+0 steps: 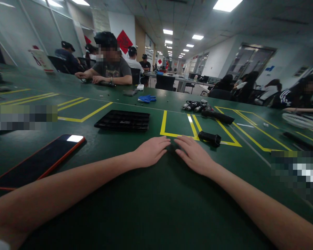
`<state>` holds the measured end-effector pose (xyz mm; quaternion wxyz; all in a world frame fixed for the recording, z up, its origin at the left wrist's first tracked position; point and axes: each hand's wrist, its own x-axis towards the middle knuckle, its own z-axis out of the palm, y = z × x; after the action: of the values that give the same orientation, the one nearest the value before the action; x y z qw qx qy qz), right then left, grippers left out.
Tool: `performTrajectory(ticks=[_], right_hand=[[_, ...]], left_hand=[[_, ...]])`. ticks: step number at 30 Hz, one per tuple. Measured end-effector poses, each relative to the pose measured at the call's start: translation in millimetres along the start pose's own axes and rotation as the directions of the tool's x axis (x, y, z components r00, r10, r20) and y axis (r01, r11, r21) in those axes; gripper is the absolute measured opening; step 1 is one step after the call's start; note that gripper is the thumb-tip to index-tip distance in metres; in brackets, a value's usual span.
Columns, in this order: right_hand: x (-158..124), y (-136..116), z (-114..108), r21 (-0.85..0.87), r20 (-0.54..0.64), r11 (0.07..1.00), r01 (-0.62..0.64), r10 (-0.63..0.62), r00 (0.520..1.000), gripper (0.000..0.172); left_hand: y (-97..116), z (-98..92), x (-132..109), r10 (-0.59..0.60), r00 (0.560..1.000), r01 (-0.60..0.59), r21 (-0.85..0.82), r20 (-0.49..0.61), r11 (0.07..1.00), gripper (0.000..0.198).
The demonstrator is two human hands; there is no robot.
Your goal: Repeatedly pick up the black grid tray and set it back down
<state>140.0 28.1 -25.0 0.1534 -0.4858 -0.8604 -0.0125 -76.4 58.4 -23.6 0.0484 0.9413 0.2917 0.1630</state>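
Note:
My left hand [153, 150] lies flat on the green table [141, 208] with its fingers stretched out, holding nothing. Facing it across a small gap, my right hand [194, 153] also rests palm down, fingers extended and empty. Just beyond the right fingertips is a short black tubular part [209, 138], lying on yellow tape. A black ribbed tray [123, 120] sits ahead and to the left of the left hand. Beside my left forearm lies a phone [41, 159] with an orange-red edge, its dark screen facing up.
Farther back are a blue glove [147, 99], a cluster of metal-ended black parts [195, 105] and a longer black piece [218, 116]. Yellow tape [163, 123] marks rectangles on the tabletop. A person [109, 66] sits across the table, handling something dark. A white bottle [41, 59] stands far left.

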Motion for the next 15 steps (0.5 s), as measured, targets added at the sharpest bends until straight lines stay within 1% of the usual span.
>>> performTrajectory(ticks=[1,2,3,4,5,6,7,8,9,10,11,12,13,14,15], right_hand=[[1,15,-3,-0.061,-0.085,0.997,-0.044,0.038,0.996,0.047],[1,32,-4,-0.126,-0.177,0.986,-0.111,0.087,0.980,0.045],[0,49,-5,-0.185,-0.245,0.964,-0.191,0.143,0.959,0.045],[-2,65,-5,-0.236,-0.275,0.933,-0.270,0.203,0.940,0.046],[-4,80,-4,-0.270,-0.268,0.904,-0.332,0.261,0.927,0.047],[-6,93,-3,-0.272,-0.226,0.886,-0.376,0.321,0.920,0.046],[-9,103,-1,-0.255,-0.182,0.879,-0.404,0.366,0.913,0.046],[-10,110,1,-0.239,-0.143,0.877,-0.417,0.393,0.908,0.046],[-11,114,2,-0.225,-0.119,0.879,-0.421,0.404,0.907,0.045],[-12,116,3,-0.218,-0.111,0.881,-0.419,0.404,0.908,0.046],[-12,117,4,-0.220,-0.116,0.882,-0.417,0.401,0.909,0.046],[-12,117,5,-0.227,-0.124,0.880,-0.416,0.398,0.909,0.046],[-11,116,5,-0.228,-0.129,0.880,-0.417,0.397,0.909,0.045],[-11,115,5,-0.225,-0.133,0.880,-0.418,0.397,0.908,0.045],[-11,115,5,-0.220,-0.136,0.882,-0.418,0.396,0.908,0.045]], left_hand=[[5,-2.5,-3,0.085,0.996,-0.085,0.021,-0.011,0.996,0.034],[12,-4.7,-6,0.186,0.983,-0.186,0.033,-0.004,0.982,0.031],[20,-6.2,-9,0.287,0.958,-0.288,0.037,0.011,0.957,0.029],[28,-7.3,-11,0.374,0.927,-0.374,0.037,0.030,0.926,0.027],[35,-8.1,-13,0.433,0.900,-0.435,0.039,0.051,0.899,0.026],[41,-8.5,-15,0.459,0.886,-0.462,0.045,0.066,0.886,0.026],[44,-8.8,-15,0.446,0.892,-0.450,0.056,0.073,0.891,0.025],[45,-9.0,-14,0.395,0.916,-0.400,0.072,0.072,0.914,0.025],[43,-9.1,-13,0.312,0.948,-0.316,0.094,0.063,0.944,0.025],[39,-9.0,-11,0.202,0.978,-0.206,0.118,0.047,0.971,0.025],[33,-9.0,-9,0.075,0.997,-0.078,0.138,0.025,0.987,0.027],[26,-8.8,-6,-0.053,0.999,0.051,0.150,0.009,0.987,0.029],[19,-8.6,-4,-0.169,0.986,0.165,0.154,0.009,0.974,0.031],[12,-8.4,-2,-0.258,0.966,0.252,0.147,0.026,0.957,0.032],[6,-8.4,0,-0.313,0.948,0.304,0.131,0.054,0.944,0.030]])
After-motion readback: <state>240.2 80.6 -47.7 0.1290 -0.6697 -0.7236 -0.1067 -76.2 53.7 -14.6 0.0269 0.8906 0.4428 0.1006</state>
